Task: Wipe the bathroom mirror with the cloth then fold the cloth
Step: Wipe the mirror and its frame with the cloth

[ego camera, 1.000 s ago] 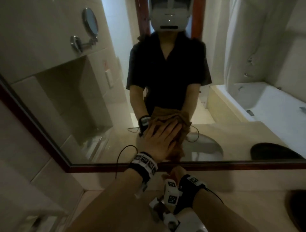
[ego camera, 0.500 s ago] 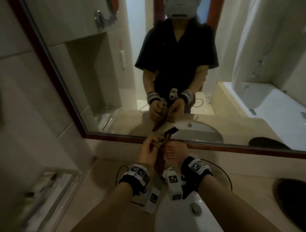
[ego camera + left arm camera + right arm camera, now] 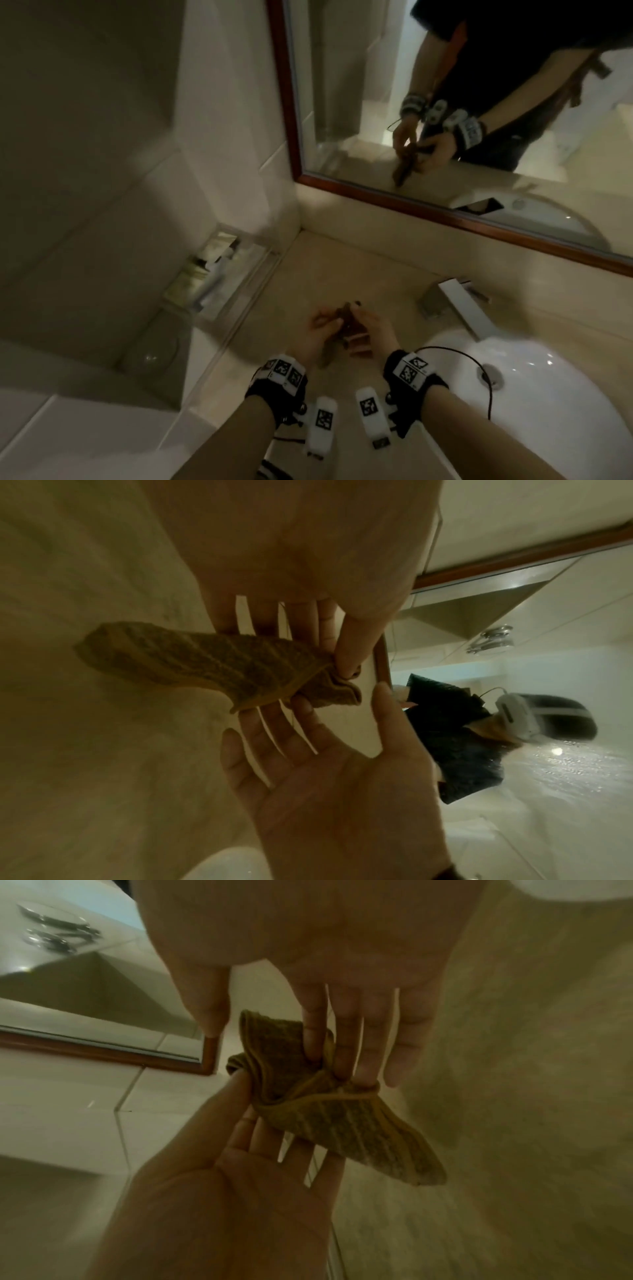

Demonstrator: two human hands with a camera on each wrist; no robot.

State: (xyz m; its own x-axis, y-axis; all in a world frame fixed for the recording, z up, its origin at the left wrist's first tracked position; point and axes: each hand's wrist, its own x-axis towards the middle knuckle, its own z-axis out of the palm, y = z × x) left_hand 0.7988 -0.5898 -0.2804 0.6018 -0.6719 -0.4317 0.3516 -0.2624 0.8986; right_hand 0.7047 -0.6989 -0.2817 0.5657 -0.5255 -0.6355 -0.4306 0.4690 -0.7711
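Blur smears the shelf items (image 3: 209, 270) beyond recognition.

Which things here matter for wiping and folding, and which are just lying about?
Job:
- cloth
- mirror
- left hand
- right hand

Lying about:
- sink
- faucet
- toiletries tray

Bathroom, hotel-like. Wood-framed mirror (image 3: 479, 120) fixed to pale tiled wall (image 3: 102, 137) above a beige stone worktop (image 3: 342, 274). White oval basin (image 3: 548, 411) sunk into the worktop, drain (image 3: 493, 377) visible; flat chrome tap (image 3: 455, 308) behind it. Clear tray of toiletry sachets (image 3: 212, 274) by the wall. Reflection shows a wall-mounted chrome fitting (image 3: 493, 639).
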